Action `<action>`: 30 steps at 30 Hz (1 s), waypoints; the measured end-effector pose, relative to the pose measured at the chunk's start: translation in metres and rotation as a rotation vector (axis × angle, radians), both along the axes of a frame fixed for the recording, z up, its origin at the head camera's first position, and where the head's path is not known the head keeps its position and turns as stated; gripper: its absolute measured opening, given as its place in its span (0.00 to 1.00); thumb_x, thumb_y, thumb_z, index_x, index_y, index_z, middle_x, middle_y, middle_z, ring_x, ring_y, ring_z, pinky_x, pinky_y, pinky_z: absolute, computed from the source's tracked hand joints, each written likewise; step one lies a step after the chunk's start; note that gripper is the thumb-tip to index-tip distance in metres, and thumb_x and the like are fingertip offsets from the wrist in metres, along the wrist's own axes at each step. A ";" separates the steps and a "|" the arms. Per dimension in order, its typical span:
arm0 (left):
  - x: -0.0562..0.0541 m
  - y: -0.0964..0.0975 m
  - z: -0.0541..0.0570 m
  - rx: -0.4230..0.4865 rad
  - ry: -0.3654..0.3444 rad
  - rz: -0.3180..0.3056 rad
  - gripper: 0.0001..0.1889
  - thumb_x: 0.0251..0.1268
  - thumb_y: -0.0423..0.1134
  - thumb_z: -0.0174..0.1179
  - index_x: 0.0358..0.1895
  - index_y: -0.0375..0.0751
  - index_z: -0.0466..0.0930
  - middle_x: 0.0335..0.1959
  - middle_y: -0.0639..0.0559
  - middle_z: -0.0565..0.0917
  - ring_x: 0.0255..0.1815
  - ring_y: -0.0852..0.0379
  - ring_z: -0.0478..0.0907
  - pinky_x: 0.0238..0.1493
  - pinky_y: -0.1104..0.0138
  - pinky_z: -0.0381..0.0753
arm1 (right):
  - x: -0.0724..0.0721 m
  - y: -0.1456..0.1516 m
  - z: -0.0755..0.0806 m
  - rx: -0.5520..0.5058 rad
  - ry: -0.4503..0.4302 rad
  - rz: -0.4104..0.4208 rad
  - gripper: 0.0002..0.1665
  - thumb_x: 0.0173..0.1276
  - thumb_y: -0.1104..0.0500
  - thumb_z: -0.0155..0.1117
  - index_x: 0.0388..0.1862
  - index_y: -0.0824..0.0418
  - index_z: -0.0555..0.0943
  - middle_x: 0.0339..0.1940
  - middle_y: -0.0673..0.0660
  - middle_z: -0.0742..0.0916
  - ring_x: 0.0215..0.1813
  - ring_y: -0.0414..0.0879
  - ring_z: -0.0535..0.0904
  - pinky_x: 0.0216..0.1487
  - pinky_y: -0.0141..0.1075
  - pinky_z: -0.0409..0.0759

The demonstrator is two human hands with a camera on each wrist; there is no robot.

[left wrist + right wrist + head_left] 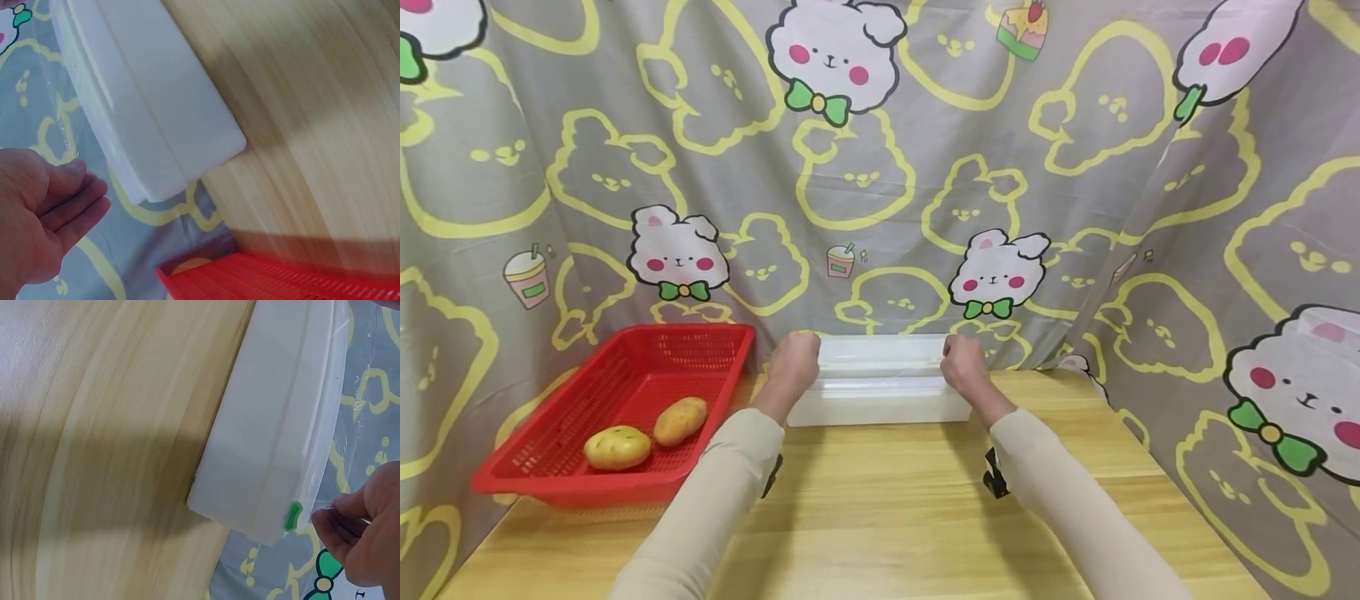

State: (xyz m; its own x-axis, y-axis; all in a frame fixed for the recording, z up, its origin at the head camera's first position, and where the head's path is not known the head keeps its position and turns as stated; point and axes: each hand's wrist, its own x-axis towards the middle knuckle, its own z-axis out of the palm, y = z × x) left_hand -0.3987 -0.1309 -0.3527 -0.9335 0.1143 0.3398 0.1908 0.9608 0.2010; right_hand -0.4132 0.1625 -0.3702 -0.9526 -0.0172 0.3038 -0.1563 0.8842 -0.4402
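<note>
A long white cling film dispenser (878, 407) lies crosswise at the back of the wooden table. My left hand (794, 363) is at its left end, and my right hand (966, 367) at its right end. Clear cling film (359, 415) stretches between the two hands, just above the dispenser. In the left wrist view, the left thumb and fingers pinch one corner of the film. The right thumb and forefinger pinch the other corner in the right wrist view, beside a green slide cutter (293, 516) on the dispenser's edge.
Left of the dispenser, a red plastic basket (598, 490) stands on the table (880, 517) with two potatoes (617, 448) inside. A grey curtain (880, 250) with yellow outlines and cartoon rabbits hangs behind and on both sides.
</note>
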 end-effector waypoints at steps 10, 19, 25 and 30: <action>0.000 0.001 0.011 0.036 -0.017 -0.014 0.11 0.67 0.24 0.53 0.27 0.36 0.80 0.23 0.43 0.82 0.28 0.45 0.80 0.32 0.55 0.81 | -0.002 0.002 0.011 0.014 0.022 0.017 0.14 0.53 0.75 0.52 0.33 0.68 0.83 0.38 0.65 0.88 0.45 0.61 0.84 0.47 0.49 0.83; -0.003 0.001 0.024 0.031 -0.010 -0.012 0.12 0.66 0.24 0.53 0.26 0.37 0.81 0.24 0.43 0.83 0.31 0.43 0.82 0.35 0.53 0.83 | -0.004 0.003 0.023 0.011 0.056 0.007 0.12 0.47 0.75 0.49 0.20 0.64 0.79 0.28 0.61 0.85 0.34 0.53 0.77 0.36 0.42 0.78; -0.004 -0.001 0.030 0.027 -0.016 -0.022 0.10 0.66 0.25 0.55 0.29 0.37 0.83 0.22 0.45 0.82 0.28 0.46 0.80 0.32 0.57 0.81 | -0.002 0.003 0.033 0.019 0.032 -0.001 0.13 0.50 0.76 0.50 0.20 0.64 0.80 0.25 0.60 0.84 0.32 0.51 0.76 0.33 0.39 0.75; -0.003 -0.002 0.035 0.032 -0.022 -0.020 0.11 0.65 0.25 0.54 0.26 0.37 0.81 0.19 0.46 0.80 0.25 0.48 0.77 0.29 0.59 0.77 | -0.001 0.004 0.040 0.025 0.021 0.002 0.13 0.52 0.76 0.51 0.17 0.63 0.77 0.21 0.58 0.81 0.28 0.50 0.73 0.27 0.37 0.71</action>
